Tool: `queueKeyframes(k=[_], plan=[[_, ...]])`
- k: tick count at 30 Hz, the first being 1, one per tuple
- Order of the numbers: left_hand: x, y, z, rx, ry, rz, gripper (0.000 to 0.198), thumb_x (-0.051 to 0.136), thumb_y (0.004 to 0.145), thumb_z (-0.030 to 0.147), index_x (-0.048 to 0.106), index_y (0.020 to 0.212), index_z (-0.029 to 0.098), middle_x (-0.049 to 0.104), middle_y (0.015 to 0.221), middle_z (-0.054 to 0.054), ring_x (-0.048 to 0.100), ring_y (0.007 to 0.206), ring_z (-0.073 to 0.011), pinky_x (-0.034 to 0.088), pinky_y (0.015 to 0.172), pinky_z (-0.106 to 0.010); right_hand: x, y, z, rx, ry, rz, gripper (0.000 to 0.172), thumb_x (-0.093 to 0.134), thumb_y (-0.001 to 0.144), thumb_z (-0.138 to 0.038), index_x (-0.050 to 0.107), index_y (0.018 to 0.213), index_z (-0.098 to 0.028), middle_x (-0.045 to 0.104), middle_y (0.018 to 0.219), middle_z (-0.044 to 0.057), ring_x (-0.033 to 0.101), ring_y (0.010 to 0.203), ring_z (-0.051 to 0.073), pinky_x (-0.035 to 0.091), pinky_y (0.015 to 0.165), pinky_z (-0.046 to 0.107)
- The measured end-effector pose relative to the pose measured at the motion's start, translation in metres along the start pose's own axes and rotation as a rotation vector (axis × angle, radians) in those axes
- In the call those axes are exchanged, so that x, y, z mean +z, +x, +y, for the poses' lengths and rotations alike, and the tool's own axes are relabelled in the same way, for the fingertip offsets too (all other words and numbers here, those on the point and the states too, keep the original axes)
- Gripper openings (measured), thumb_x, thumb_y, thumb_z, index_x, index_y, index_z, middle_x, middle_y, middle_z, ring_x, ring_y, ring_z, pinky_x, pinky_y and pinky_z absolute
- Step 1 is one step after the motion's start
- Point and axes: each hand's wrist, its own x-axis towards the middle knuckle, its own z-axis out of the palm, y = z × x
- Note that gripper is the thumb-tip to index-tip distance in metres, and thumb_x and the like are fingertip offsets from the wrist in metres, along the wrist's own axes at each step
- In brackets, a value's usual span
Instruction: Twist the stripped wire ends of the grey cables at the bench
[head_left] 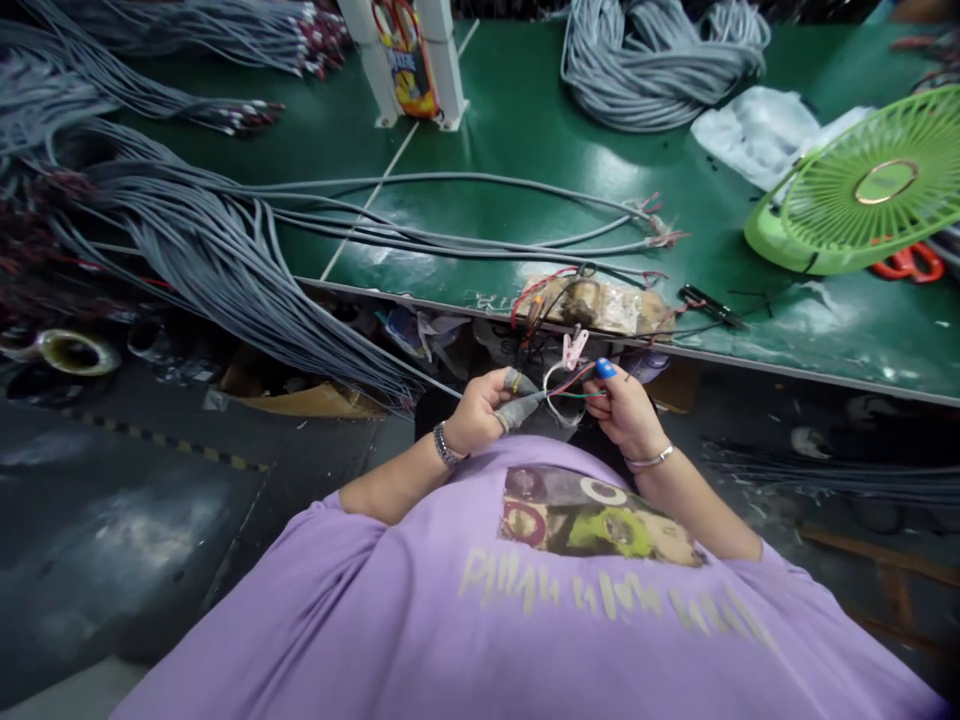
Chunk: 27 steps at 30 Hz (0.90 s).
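Note:
My left hand (484, 410), with grey covers on the thumb and a finger, pinches a grey cable (439, 383) close to its stripped end. Thin coloured wires (574, 382), red and green among them, fan out from that end toward the right. My right hand (626, 408) is closed on the tips of these wires, a blue cover on its thumb. A pink clothes peg (575, 348) and a white loop (553, 395) sit just behind the wires. Beyond them, a taped brown block (600, 303) lies along the edge of the green table (517, 220).
A thick bundle of grey cables (202, 240) hangs over the table edge at left. Several loose cables reach toward the middle. A coiled cable bundle (660, 70) lies at the back. At right are a green fan (862, 185), red-handled scissors (911, 262) and a plastic bag (757, 130).

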Motion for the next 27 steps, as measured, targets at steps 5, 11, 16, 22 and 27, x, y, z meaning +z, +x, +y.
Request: queueKeyframes(k=[5, 11, 16, 22, 27], plan=[[-0.008, -0.023, -0.012, -0.098, 0.035, 0.002, 0.044, 0.088, 0.064, 0.046, 0.063, 0.079, 0.013, 0.061, 0.061, 0.003, 0.048, 0.047, -0.0042, 0.040, 0.047, -0.016, 0.000, -0.010, 0.003, 0.113, -0.084, -0.178, 0.071, 0.058, 0.069, -0.088, 0.060, 0.075, -0.017, 0.048, 0.056, -0.002, 0.017, 0.041, 0.003, 0.008, 0.040, 0.022], [-0.011, -0.033, -0.017, -0.112, 0.060, -0.016, 0.043, 0.091, 0.060, 0.044, 0.064, 0.076, 0.013, 0.060, 0.060, 0.003, 0.049, 0.050, -0.0049, 0.042, 0.050, -0.017, 0.020, -0.012, 0.006, 0.130, -0.218, -0.227, 0.068, 0.067, 0.063, -0.085, 0.050, 0.063, -0.019, 0.033, 0.047, -0.006, 0.022, 0.045, 0.006, 0.015, 0.043, 0.022], [-0.011, -0.033, -0.022, -0.182, 0.014, -0.022, 0.045, 0.090, 0.062, 0.045, 0.062, 0.079, 0.014, 0.055, 0.053, 0.006, 0.040, 0.042, -0.0029, 0.032, 0.042, -0.016, 0.026, -0.004, 0.019, -0.084, -0.463, -0.131, 0.057, 0.072, 0.071, -0.070, 0.048, 0.060, -0.019, 0.043, 0.054, -0.003, 0.032, 0.052, 0.008, 0.028, 0.050, 0.024], [-0.014, -0.037, -0.029, -0.249, -0.173, -0.011, 0.048, 0.087, 0.064, 0.049, 0.058, 0.079, 0.015, 0.049, 0.047, 0.008, 0.035, 0.035, -0.0025, 0.024, 0.036, -0.016, -0.009, 0.028, 0.040, -0.272, -0.990, 0.149, 0.035, 0.069, 0.078, -0.035, 0.047, 0.054, -0.020, 0.044, 0.056, 0.000, 0.032, 0.057, 0.012, 0.022, 0.055, 0.028], [-0.020, -0.029, -0.025, -0.181, -0.313, 0.130, 0.046, 0.087, 0.064, 0.047, 0.056, 0.080, 0.017, 0.051, 0.048, 0.007, 0.038, 0.036, -0.0039, 0.022, 0.036, -0.016, -0.017, 0.004, 0.030, -0.201, -0.632, 0.026, 0.043, 0.074, 0.074, -0.054, 0.055, 0.057, -0.019, 0.046, 0.053, -0.002, 0.035, 0.054, 0.011, 0.028, 0.052, 0.026]])
